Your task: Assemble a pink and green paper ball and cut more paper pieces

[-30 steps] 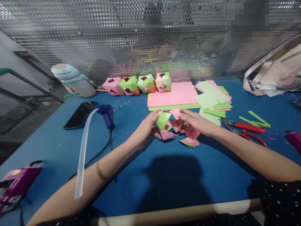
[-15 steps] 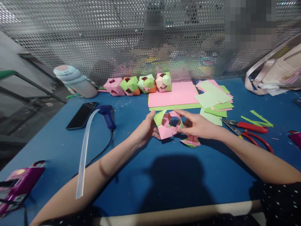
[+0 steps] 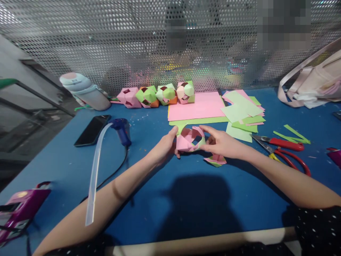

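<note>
A folded pink and green paper shape (image 3: pixel 186 141), with openings in its sides, is held just above the blue table. My left hand (image 3: pixel 169 144) grips its left side, the thumb on the green flap and the fingers partly hidden beneath. On the right side, my right hand (image 3: pixel 220 142) pinches the shape between thumb and fingers. A small folded pink and green piece (image 3: pixel 216 160) lies on the table just below my right hand.
Several finished paper shapes (image 3: pixel 147 96) line the back beside pink sheets (image 3: pixel 197 108) and green offcuts (image 3: pixel 239 110). Scissors and pliers (image 3: pixel 286 144) lie right. A glue gun (image 3: pixel 122 131) with a long glue stick, phone (image 3: pixel 93 131) and bottle (image 3: pixel 86 91) are left.
The held paper shape has been tilted and turned slightly between my hands. Its green flap on the left now shows less. Both hands still grip it.
</note>
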`<action>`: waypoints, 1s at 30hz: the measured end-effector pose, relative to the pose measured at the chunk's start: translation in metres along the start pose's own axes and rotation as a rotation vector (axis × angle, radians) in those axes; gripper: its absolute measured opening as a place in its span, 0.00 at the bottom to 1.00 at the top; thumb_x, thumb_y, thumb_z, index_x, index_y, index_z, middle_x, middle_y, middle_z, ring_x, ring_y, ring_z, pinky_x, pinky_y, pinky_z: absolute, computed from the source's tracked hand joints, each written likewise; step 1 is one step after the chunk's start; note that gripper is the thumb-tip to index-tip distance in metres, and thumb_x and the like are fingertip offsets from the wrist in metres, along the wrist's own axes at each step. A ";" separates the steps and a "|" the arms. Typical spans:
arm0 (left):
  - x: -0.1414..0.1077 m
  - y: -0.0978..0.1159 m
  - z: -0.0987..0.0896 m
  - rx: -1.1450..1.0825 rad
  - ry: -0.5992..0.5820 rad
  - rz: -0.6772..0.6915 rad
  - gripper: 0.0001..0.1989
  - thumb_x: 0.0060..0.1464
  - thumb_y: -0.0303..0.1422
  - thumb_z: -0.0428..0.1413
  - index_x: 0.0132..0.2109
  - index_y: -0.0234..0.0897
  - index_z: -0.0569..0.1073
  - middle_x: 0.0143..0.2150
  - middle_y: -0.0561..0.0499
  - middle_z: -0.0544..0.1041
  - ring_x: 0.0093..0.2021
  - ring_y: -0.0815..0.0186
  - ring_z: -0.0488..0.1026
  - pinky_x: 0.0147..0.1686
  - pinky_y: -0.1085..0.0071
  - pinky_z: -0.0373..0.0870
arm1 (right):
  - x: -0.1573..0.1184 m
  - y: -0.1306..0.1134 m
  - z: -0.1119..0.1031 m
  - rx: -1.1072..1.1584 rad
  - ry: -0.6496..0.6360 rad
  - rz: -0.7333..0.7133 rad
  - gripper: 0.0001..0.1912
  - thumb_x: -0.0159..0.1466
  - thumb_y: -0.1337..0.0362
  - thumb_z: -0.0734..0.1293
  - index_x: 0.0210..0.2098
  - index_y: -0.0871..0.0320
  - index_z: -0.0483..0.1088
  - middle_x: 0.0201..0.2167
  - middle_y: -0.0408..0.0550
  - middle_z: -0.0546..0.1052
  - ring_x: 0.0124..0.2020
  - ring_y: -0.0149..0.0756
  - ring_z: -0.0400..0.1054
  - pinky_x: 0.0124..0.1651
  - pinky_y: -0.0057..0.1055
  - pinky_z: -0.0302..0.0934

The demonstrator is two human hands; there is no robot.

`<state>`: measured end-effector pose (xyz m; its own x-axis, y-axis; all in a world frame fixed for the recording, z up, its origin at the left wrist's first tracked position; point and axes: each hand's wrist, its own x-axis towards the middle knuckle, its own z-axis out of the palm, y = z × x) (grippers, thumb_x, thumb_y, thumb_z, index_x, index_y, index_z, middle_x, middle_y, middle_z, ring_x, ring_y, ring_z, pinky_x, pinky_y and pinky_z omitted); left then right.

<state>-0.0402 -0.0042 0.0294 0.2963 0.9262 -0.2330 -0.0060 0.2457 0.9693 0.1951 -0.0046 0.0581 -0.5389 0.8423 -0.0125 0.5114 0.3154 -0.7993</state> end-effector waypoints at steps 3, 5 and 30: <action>0.001 -0.001 -0.006 0.116 -0.014 0.014 0.33 0.59 0.58 0.45 0.49 0.30 0.75 0.32 0.42 0.77 0.27 0.65 0.72 0.17 0.75 0.68 | 0.001 -0.002 -0.003 -0.008 -0.019 -0.017 0.35 0.61 0.57 0.69 0.65 0.53 0.56 0.30 0.43 0.76 0.28 0.34 0.69 0.32 0.33 0.65; 0.001 0.001 -0.011 0.147 -0.055 0.063 0.31 0.58 0.55 0.50 0.56 0.34 0.71 0.40 0.41 0.77 0.30 0.64 0.73 0.19 0.75 0.69 | 0.001 -0.003 -0.005 -0.028 -0.029 -0.021 0.36 0.61 0.59 0.69 0.66 0.53 0.55 0.32 0.44 0.76 0.29 0.35 0.70 0.33 0.33 0.65; 0.008 -0.012 -0.019 0.182 -0.062 0.222 0.40 0.47 0.35 0.67 0.63 0.49 0.58 0.69 0.45 0.55 0.38 0.68 0.74 0.26 0.77 0.70 | 0.012 0.008 -0.006 0.040 -0.031 0.034 0.37 0.59 0.64 0.69 0.66 0.58 0.56 0.29 0.43 0.77 0.30 0.37 0.72 0.33 0.31 0.66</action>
<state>-0.0559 0.0057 0.0147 0.3645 0.9311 -0.0140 0.0927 -0.0213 0.9955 0.1967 0.0109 0.0552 -0.5425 0.8381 -0.0580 0.5027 0.2685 -0.8217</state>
